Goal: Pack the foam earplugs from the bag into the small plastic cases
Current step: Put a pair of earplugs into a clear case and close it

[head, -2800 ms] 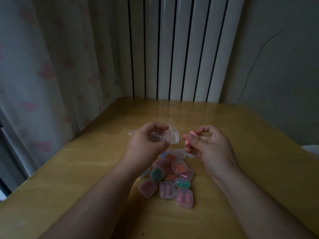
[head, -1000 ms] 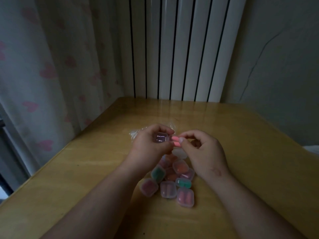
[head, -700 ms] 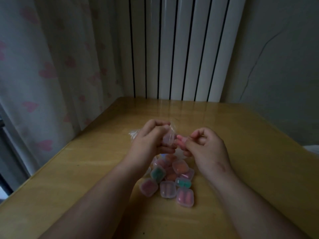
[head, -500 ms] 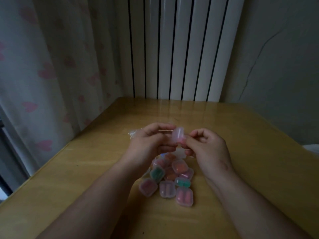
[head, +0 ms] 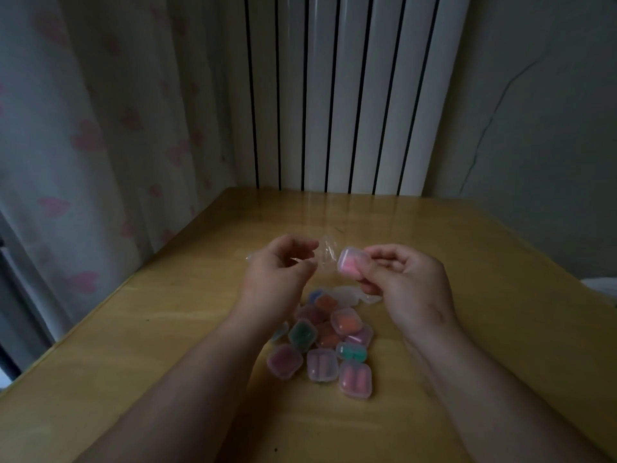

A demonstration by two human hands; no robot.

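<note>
A wooden table [head: 467, 262] carries a cluster of filled earplug cases [head: 322, 349]; at the cluster's 12 o'clock lie empty clear cases [head: 349, 292] and a clear bag [head: 326, 260].

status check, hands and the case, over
Copy: right hand pinches pink-filled case; left hand curled by clear bag, grip unclear; filled cases piled on table, nothing in the way.

A yellow wooden table [head: 517, 312] fills the foreground; a white ribbed radiator [head: 354, 95] stands behind its far edge; a pale curtain [head: 100, 128] printed with pink hearts hangs left; a cracked grey wall [head: 541, 128] rises right.
</note>
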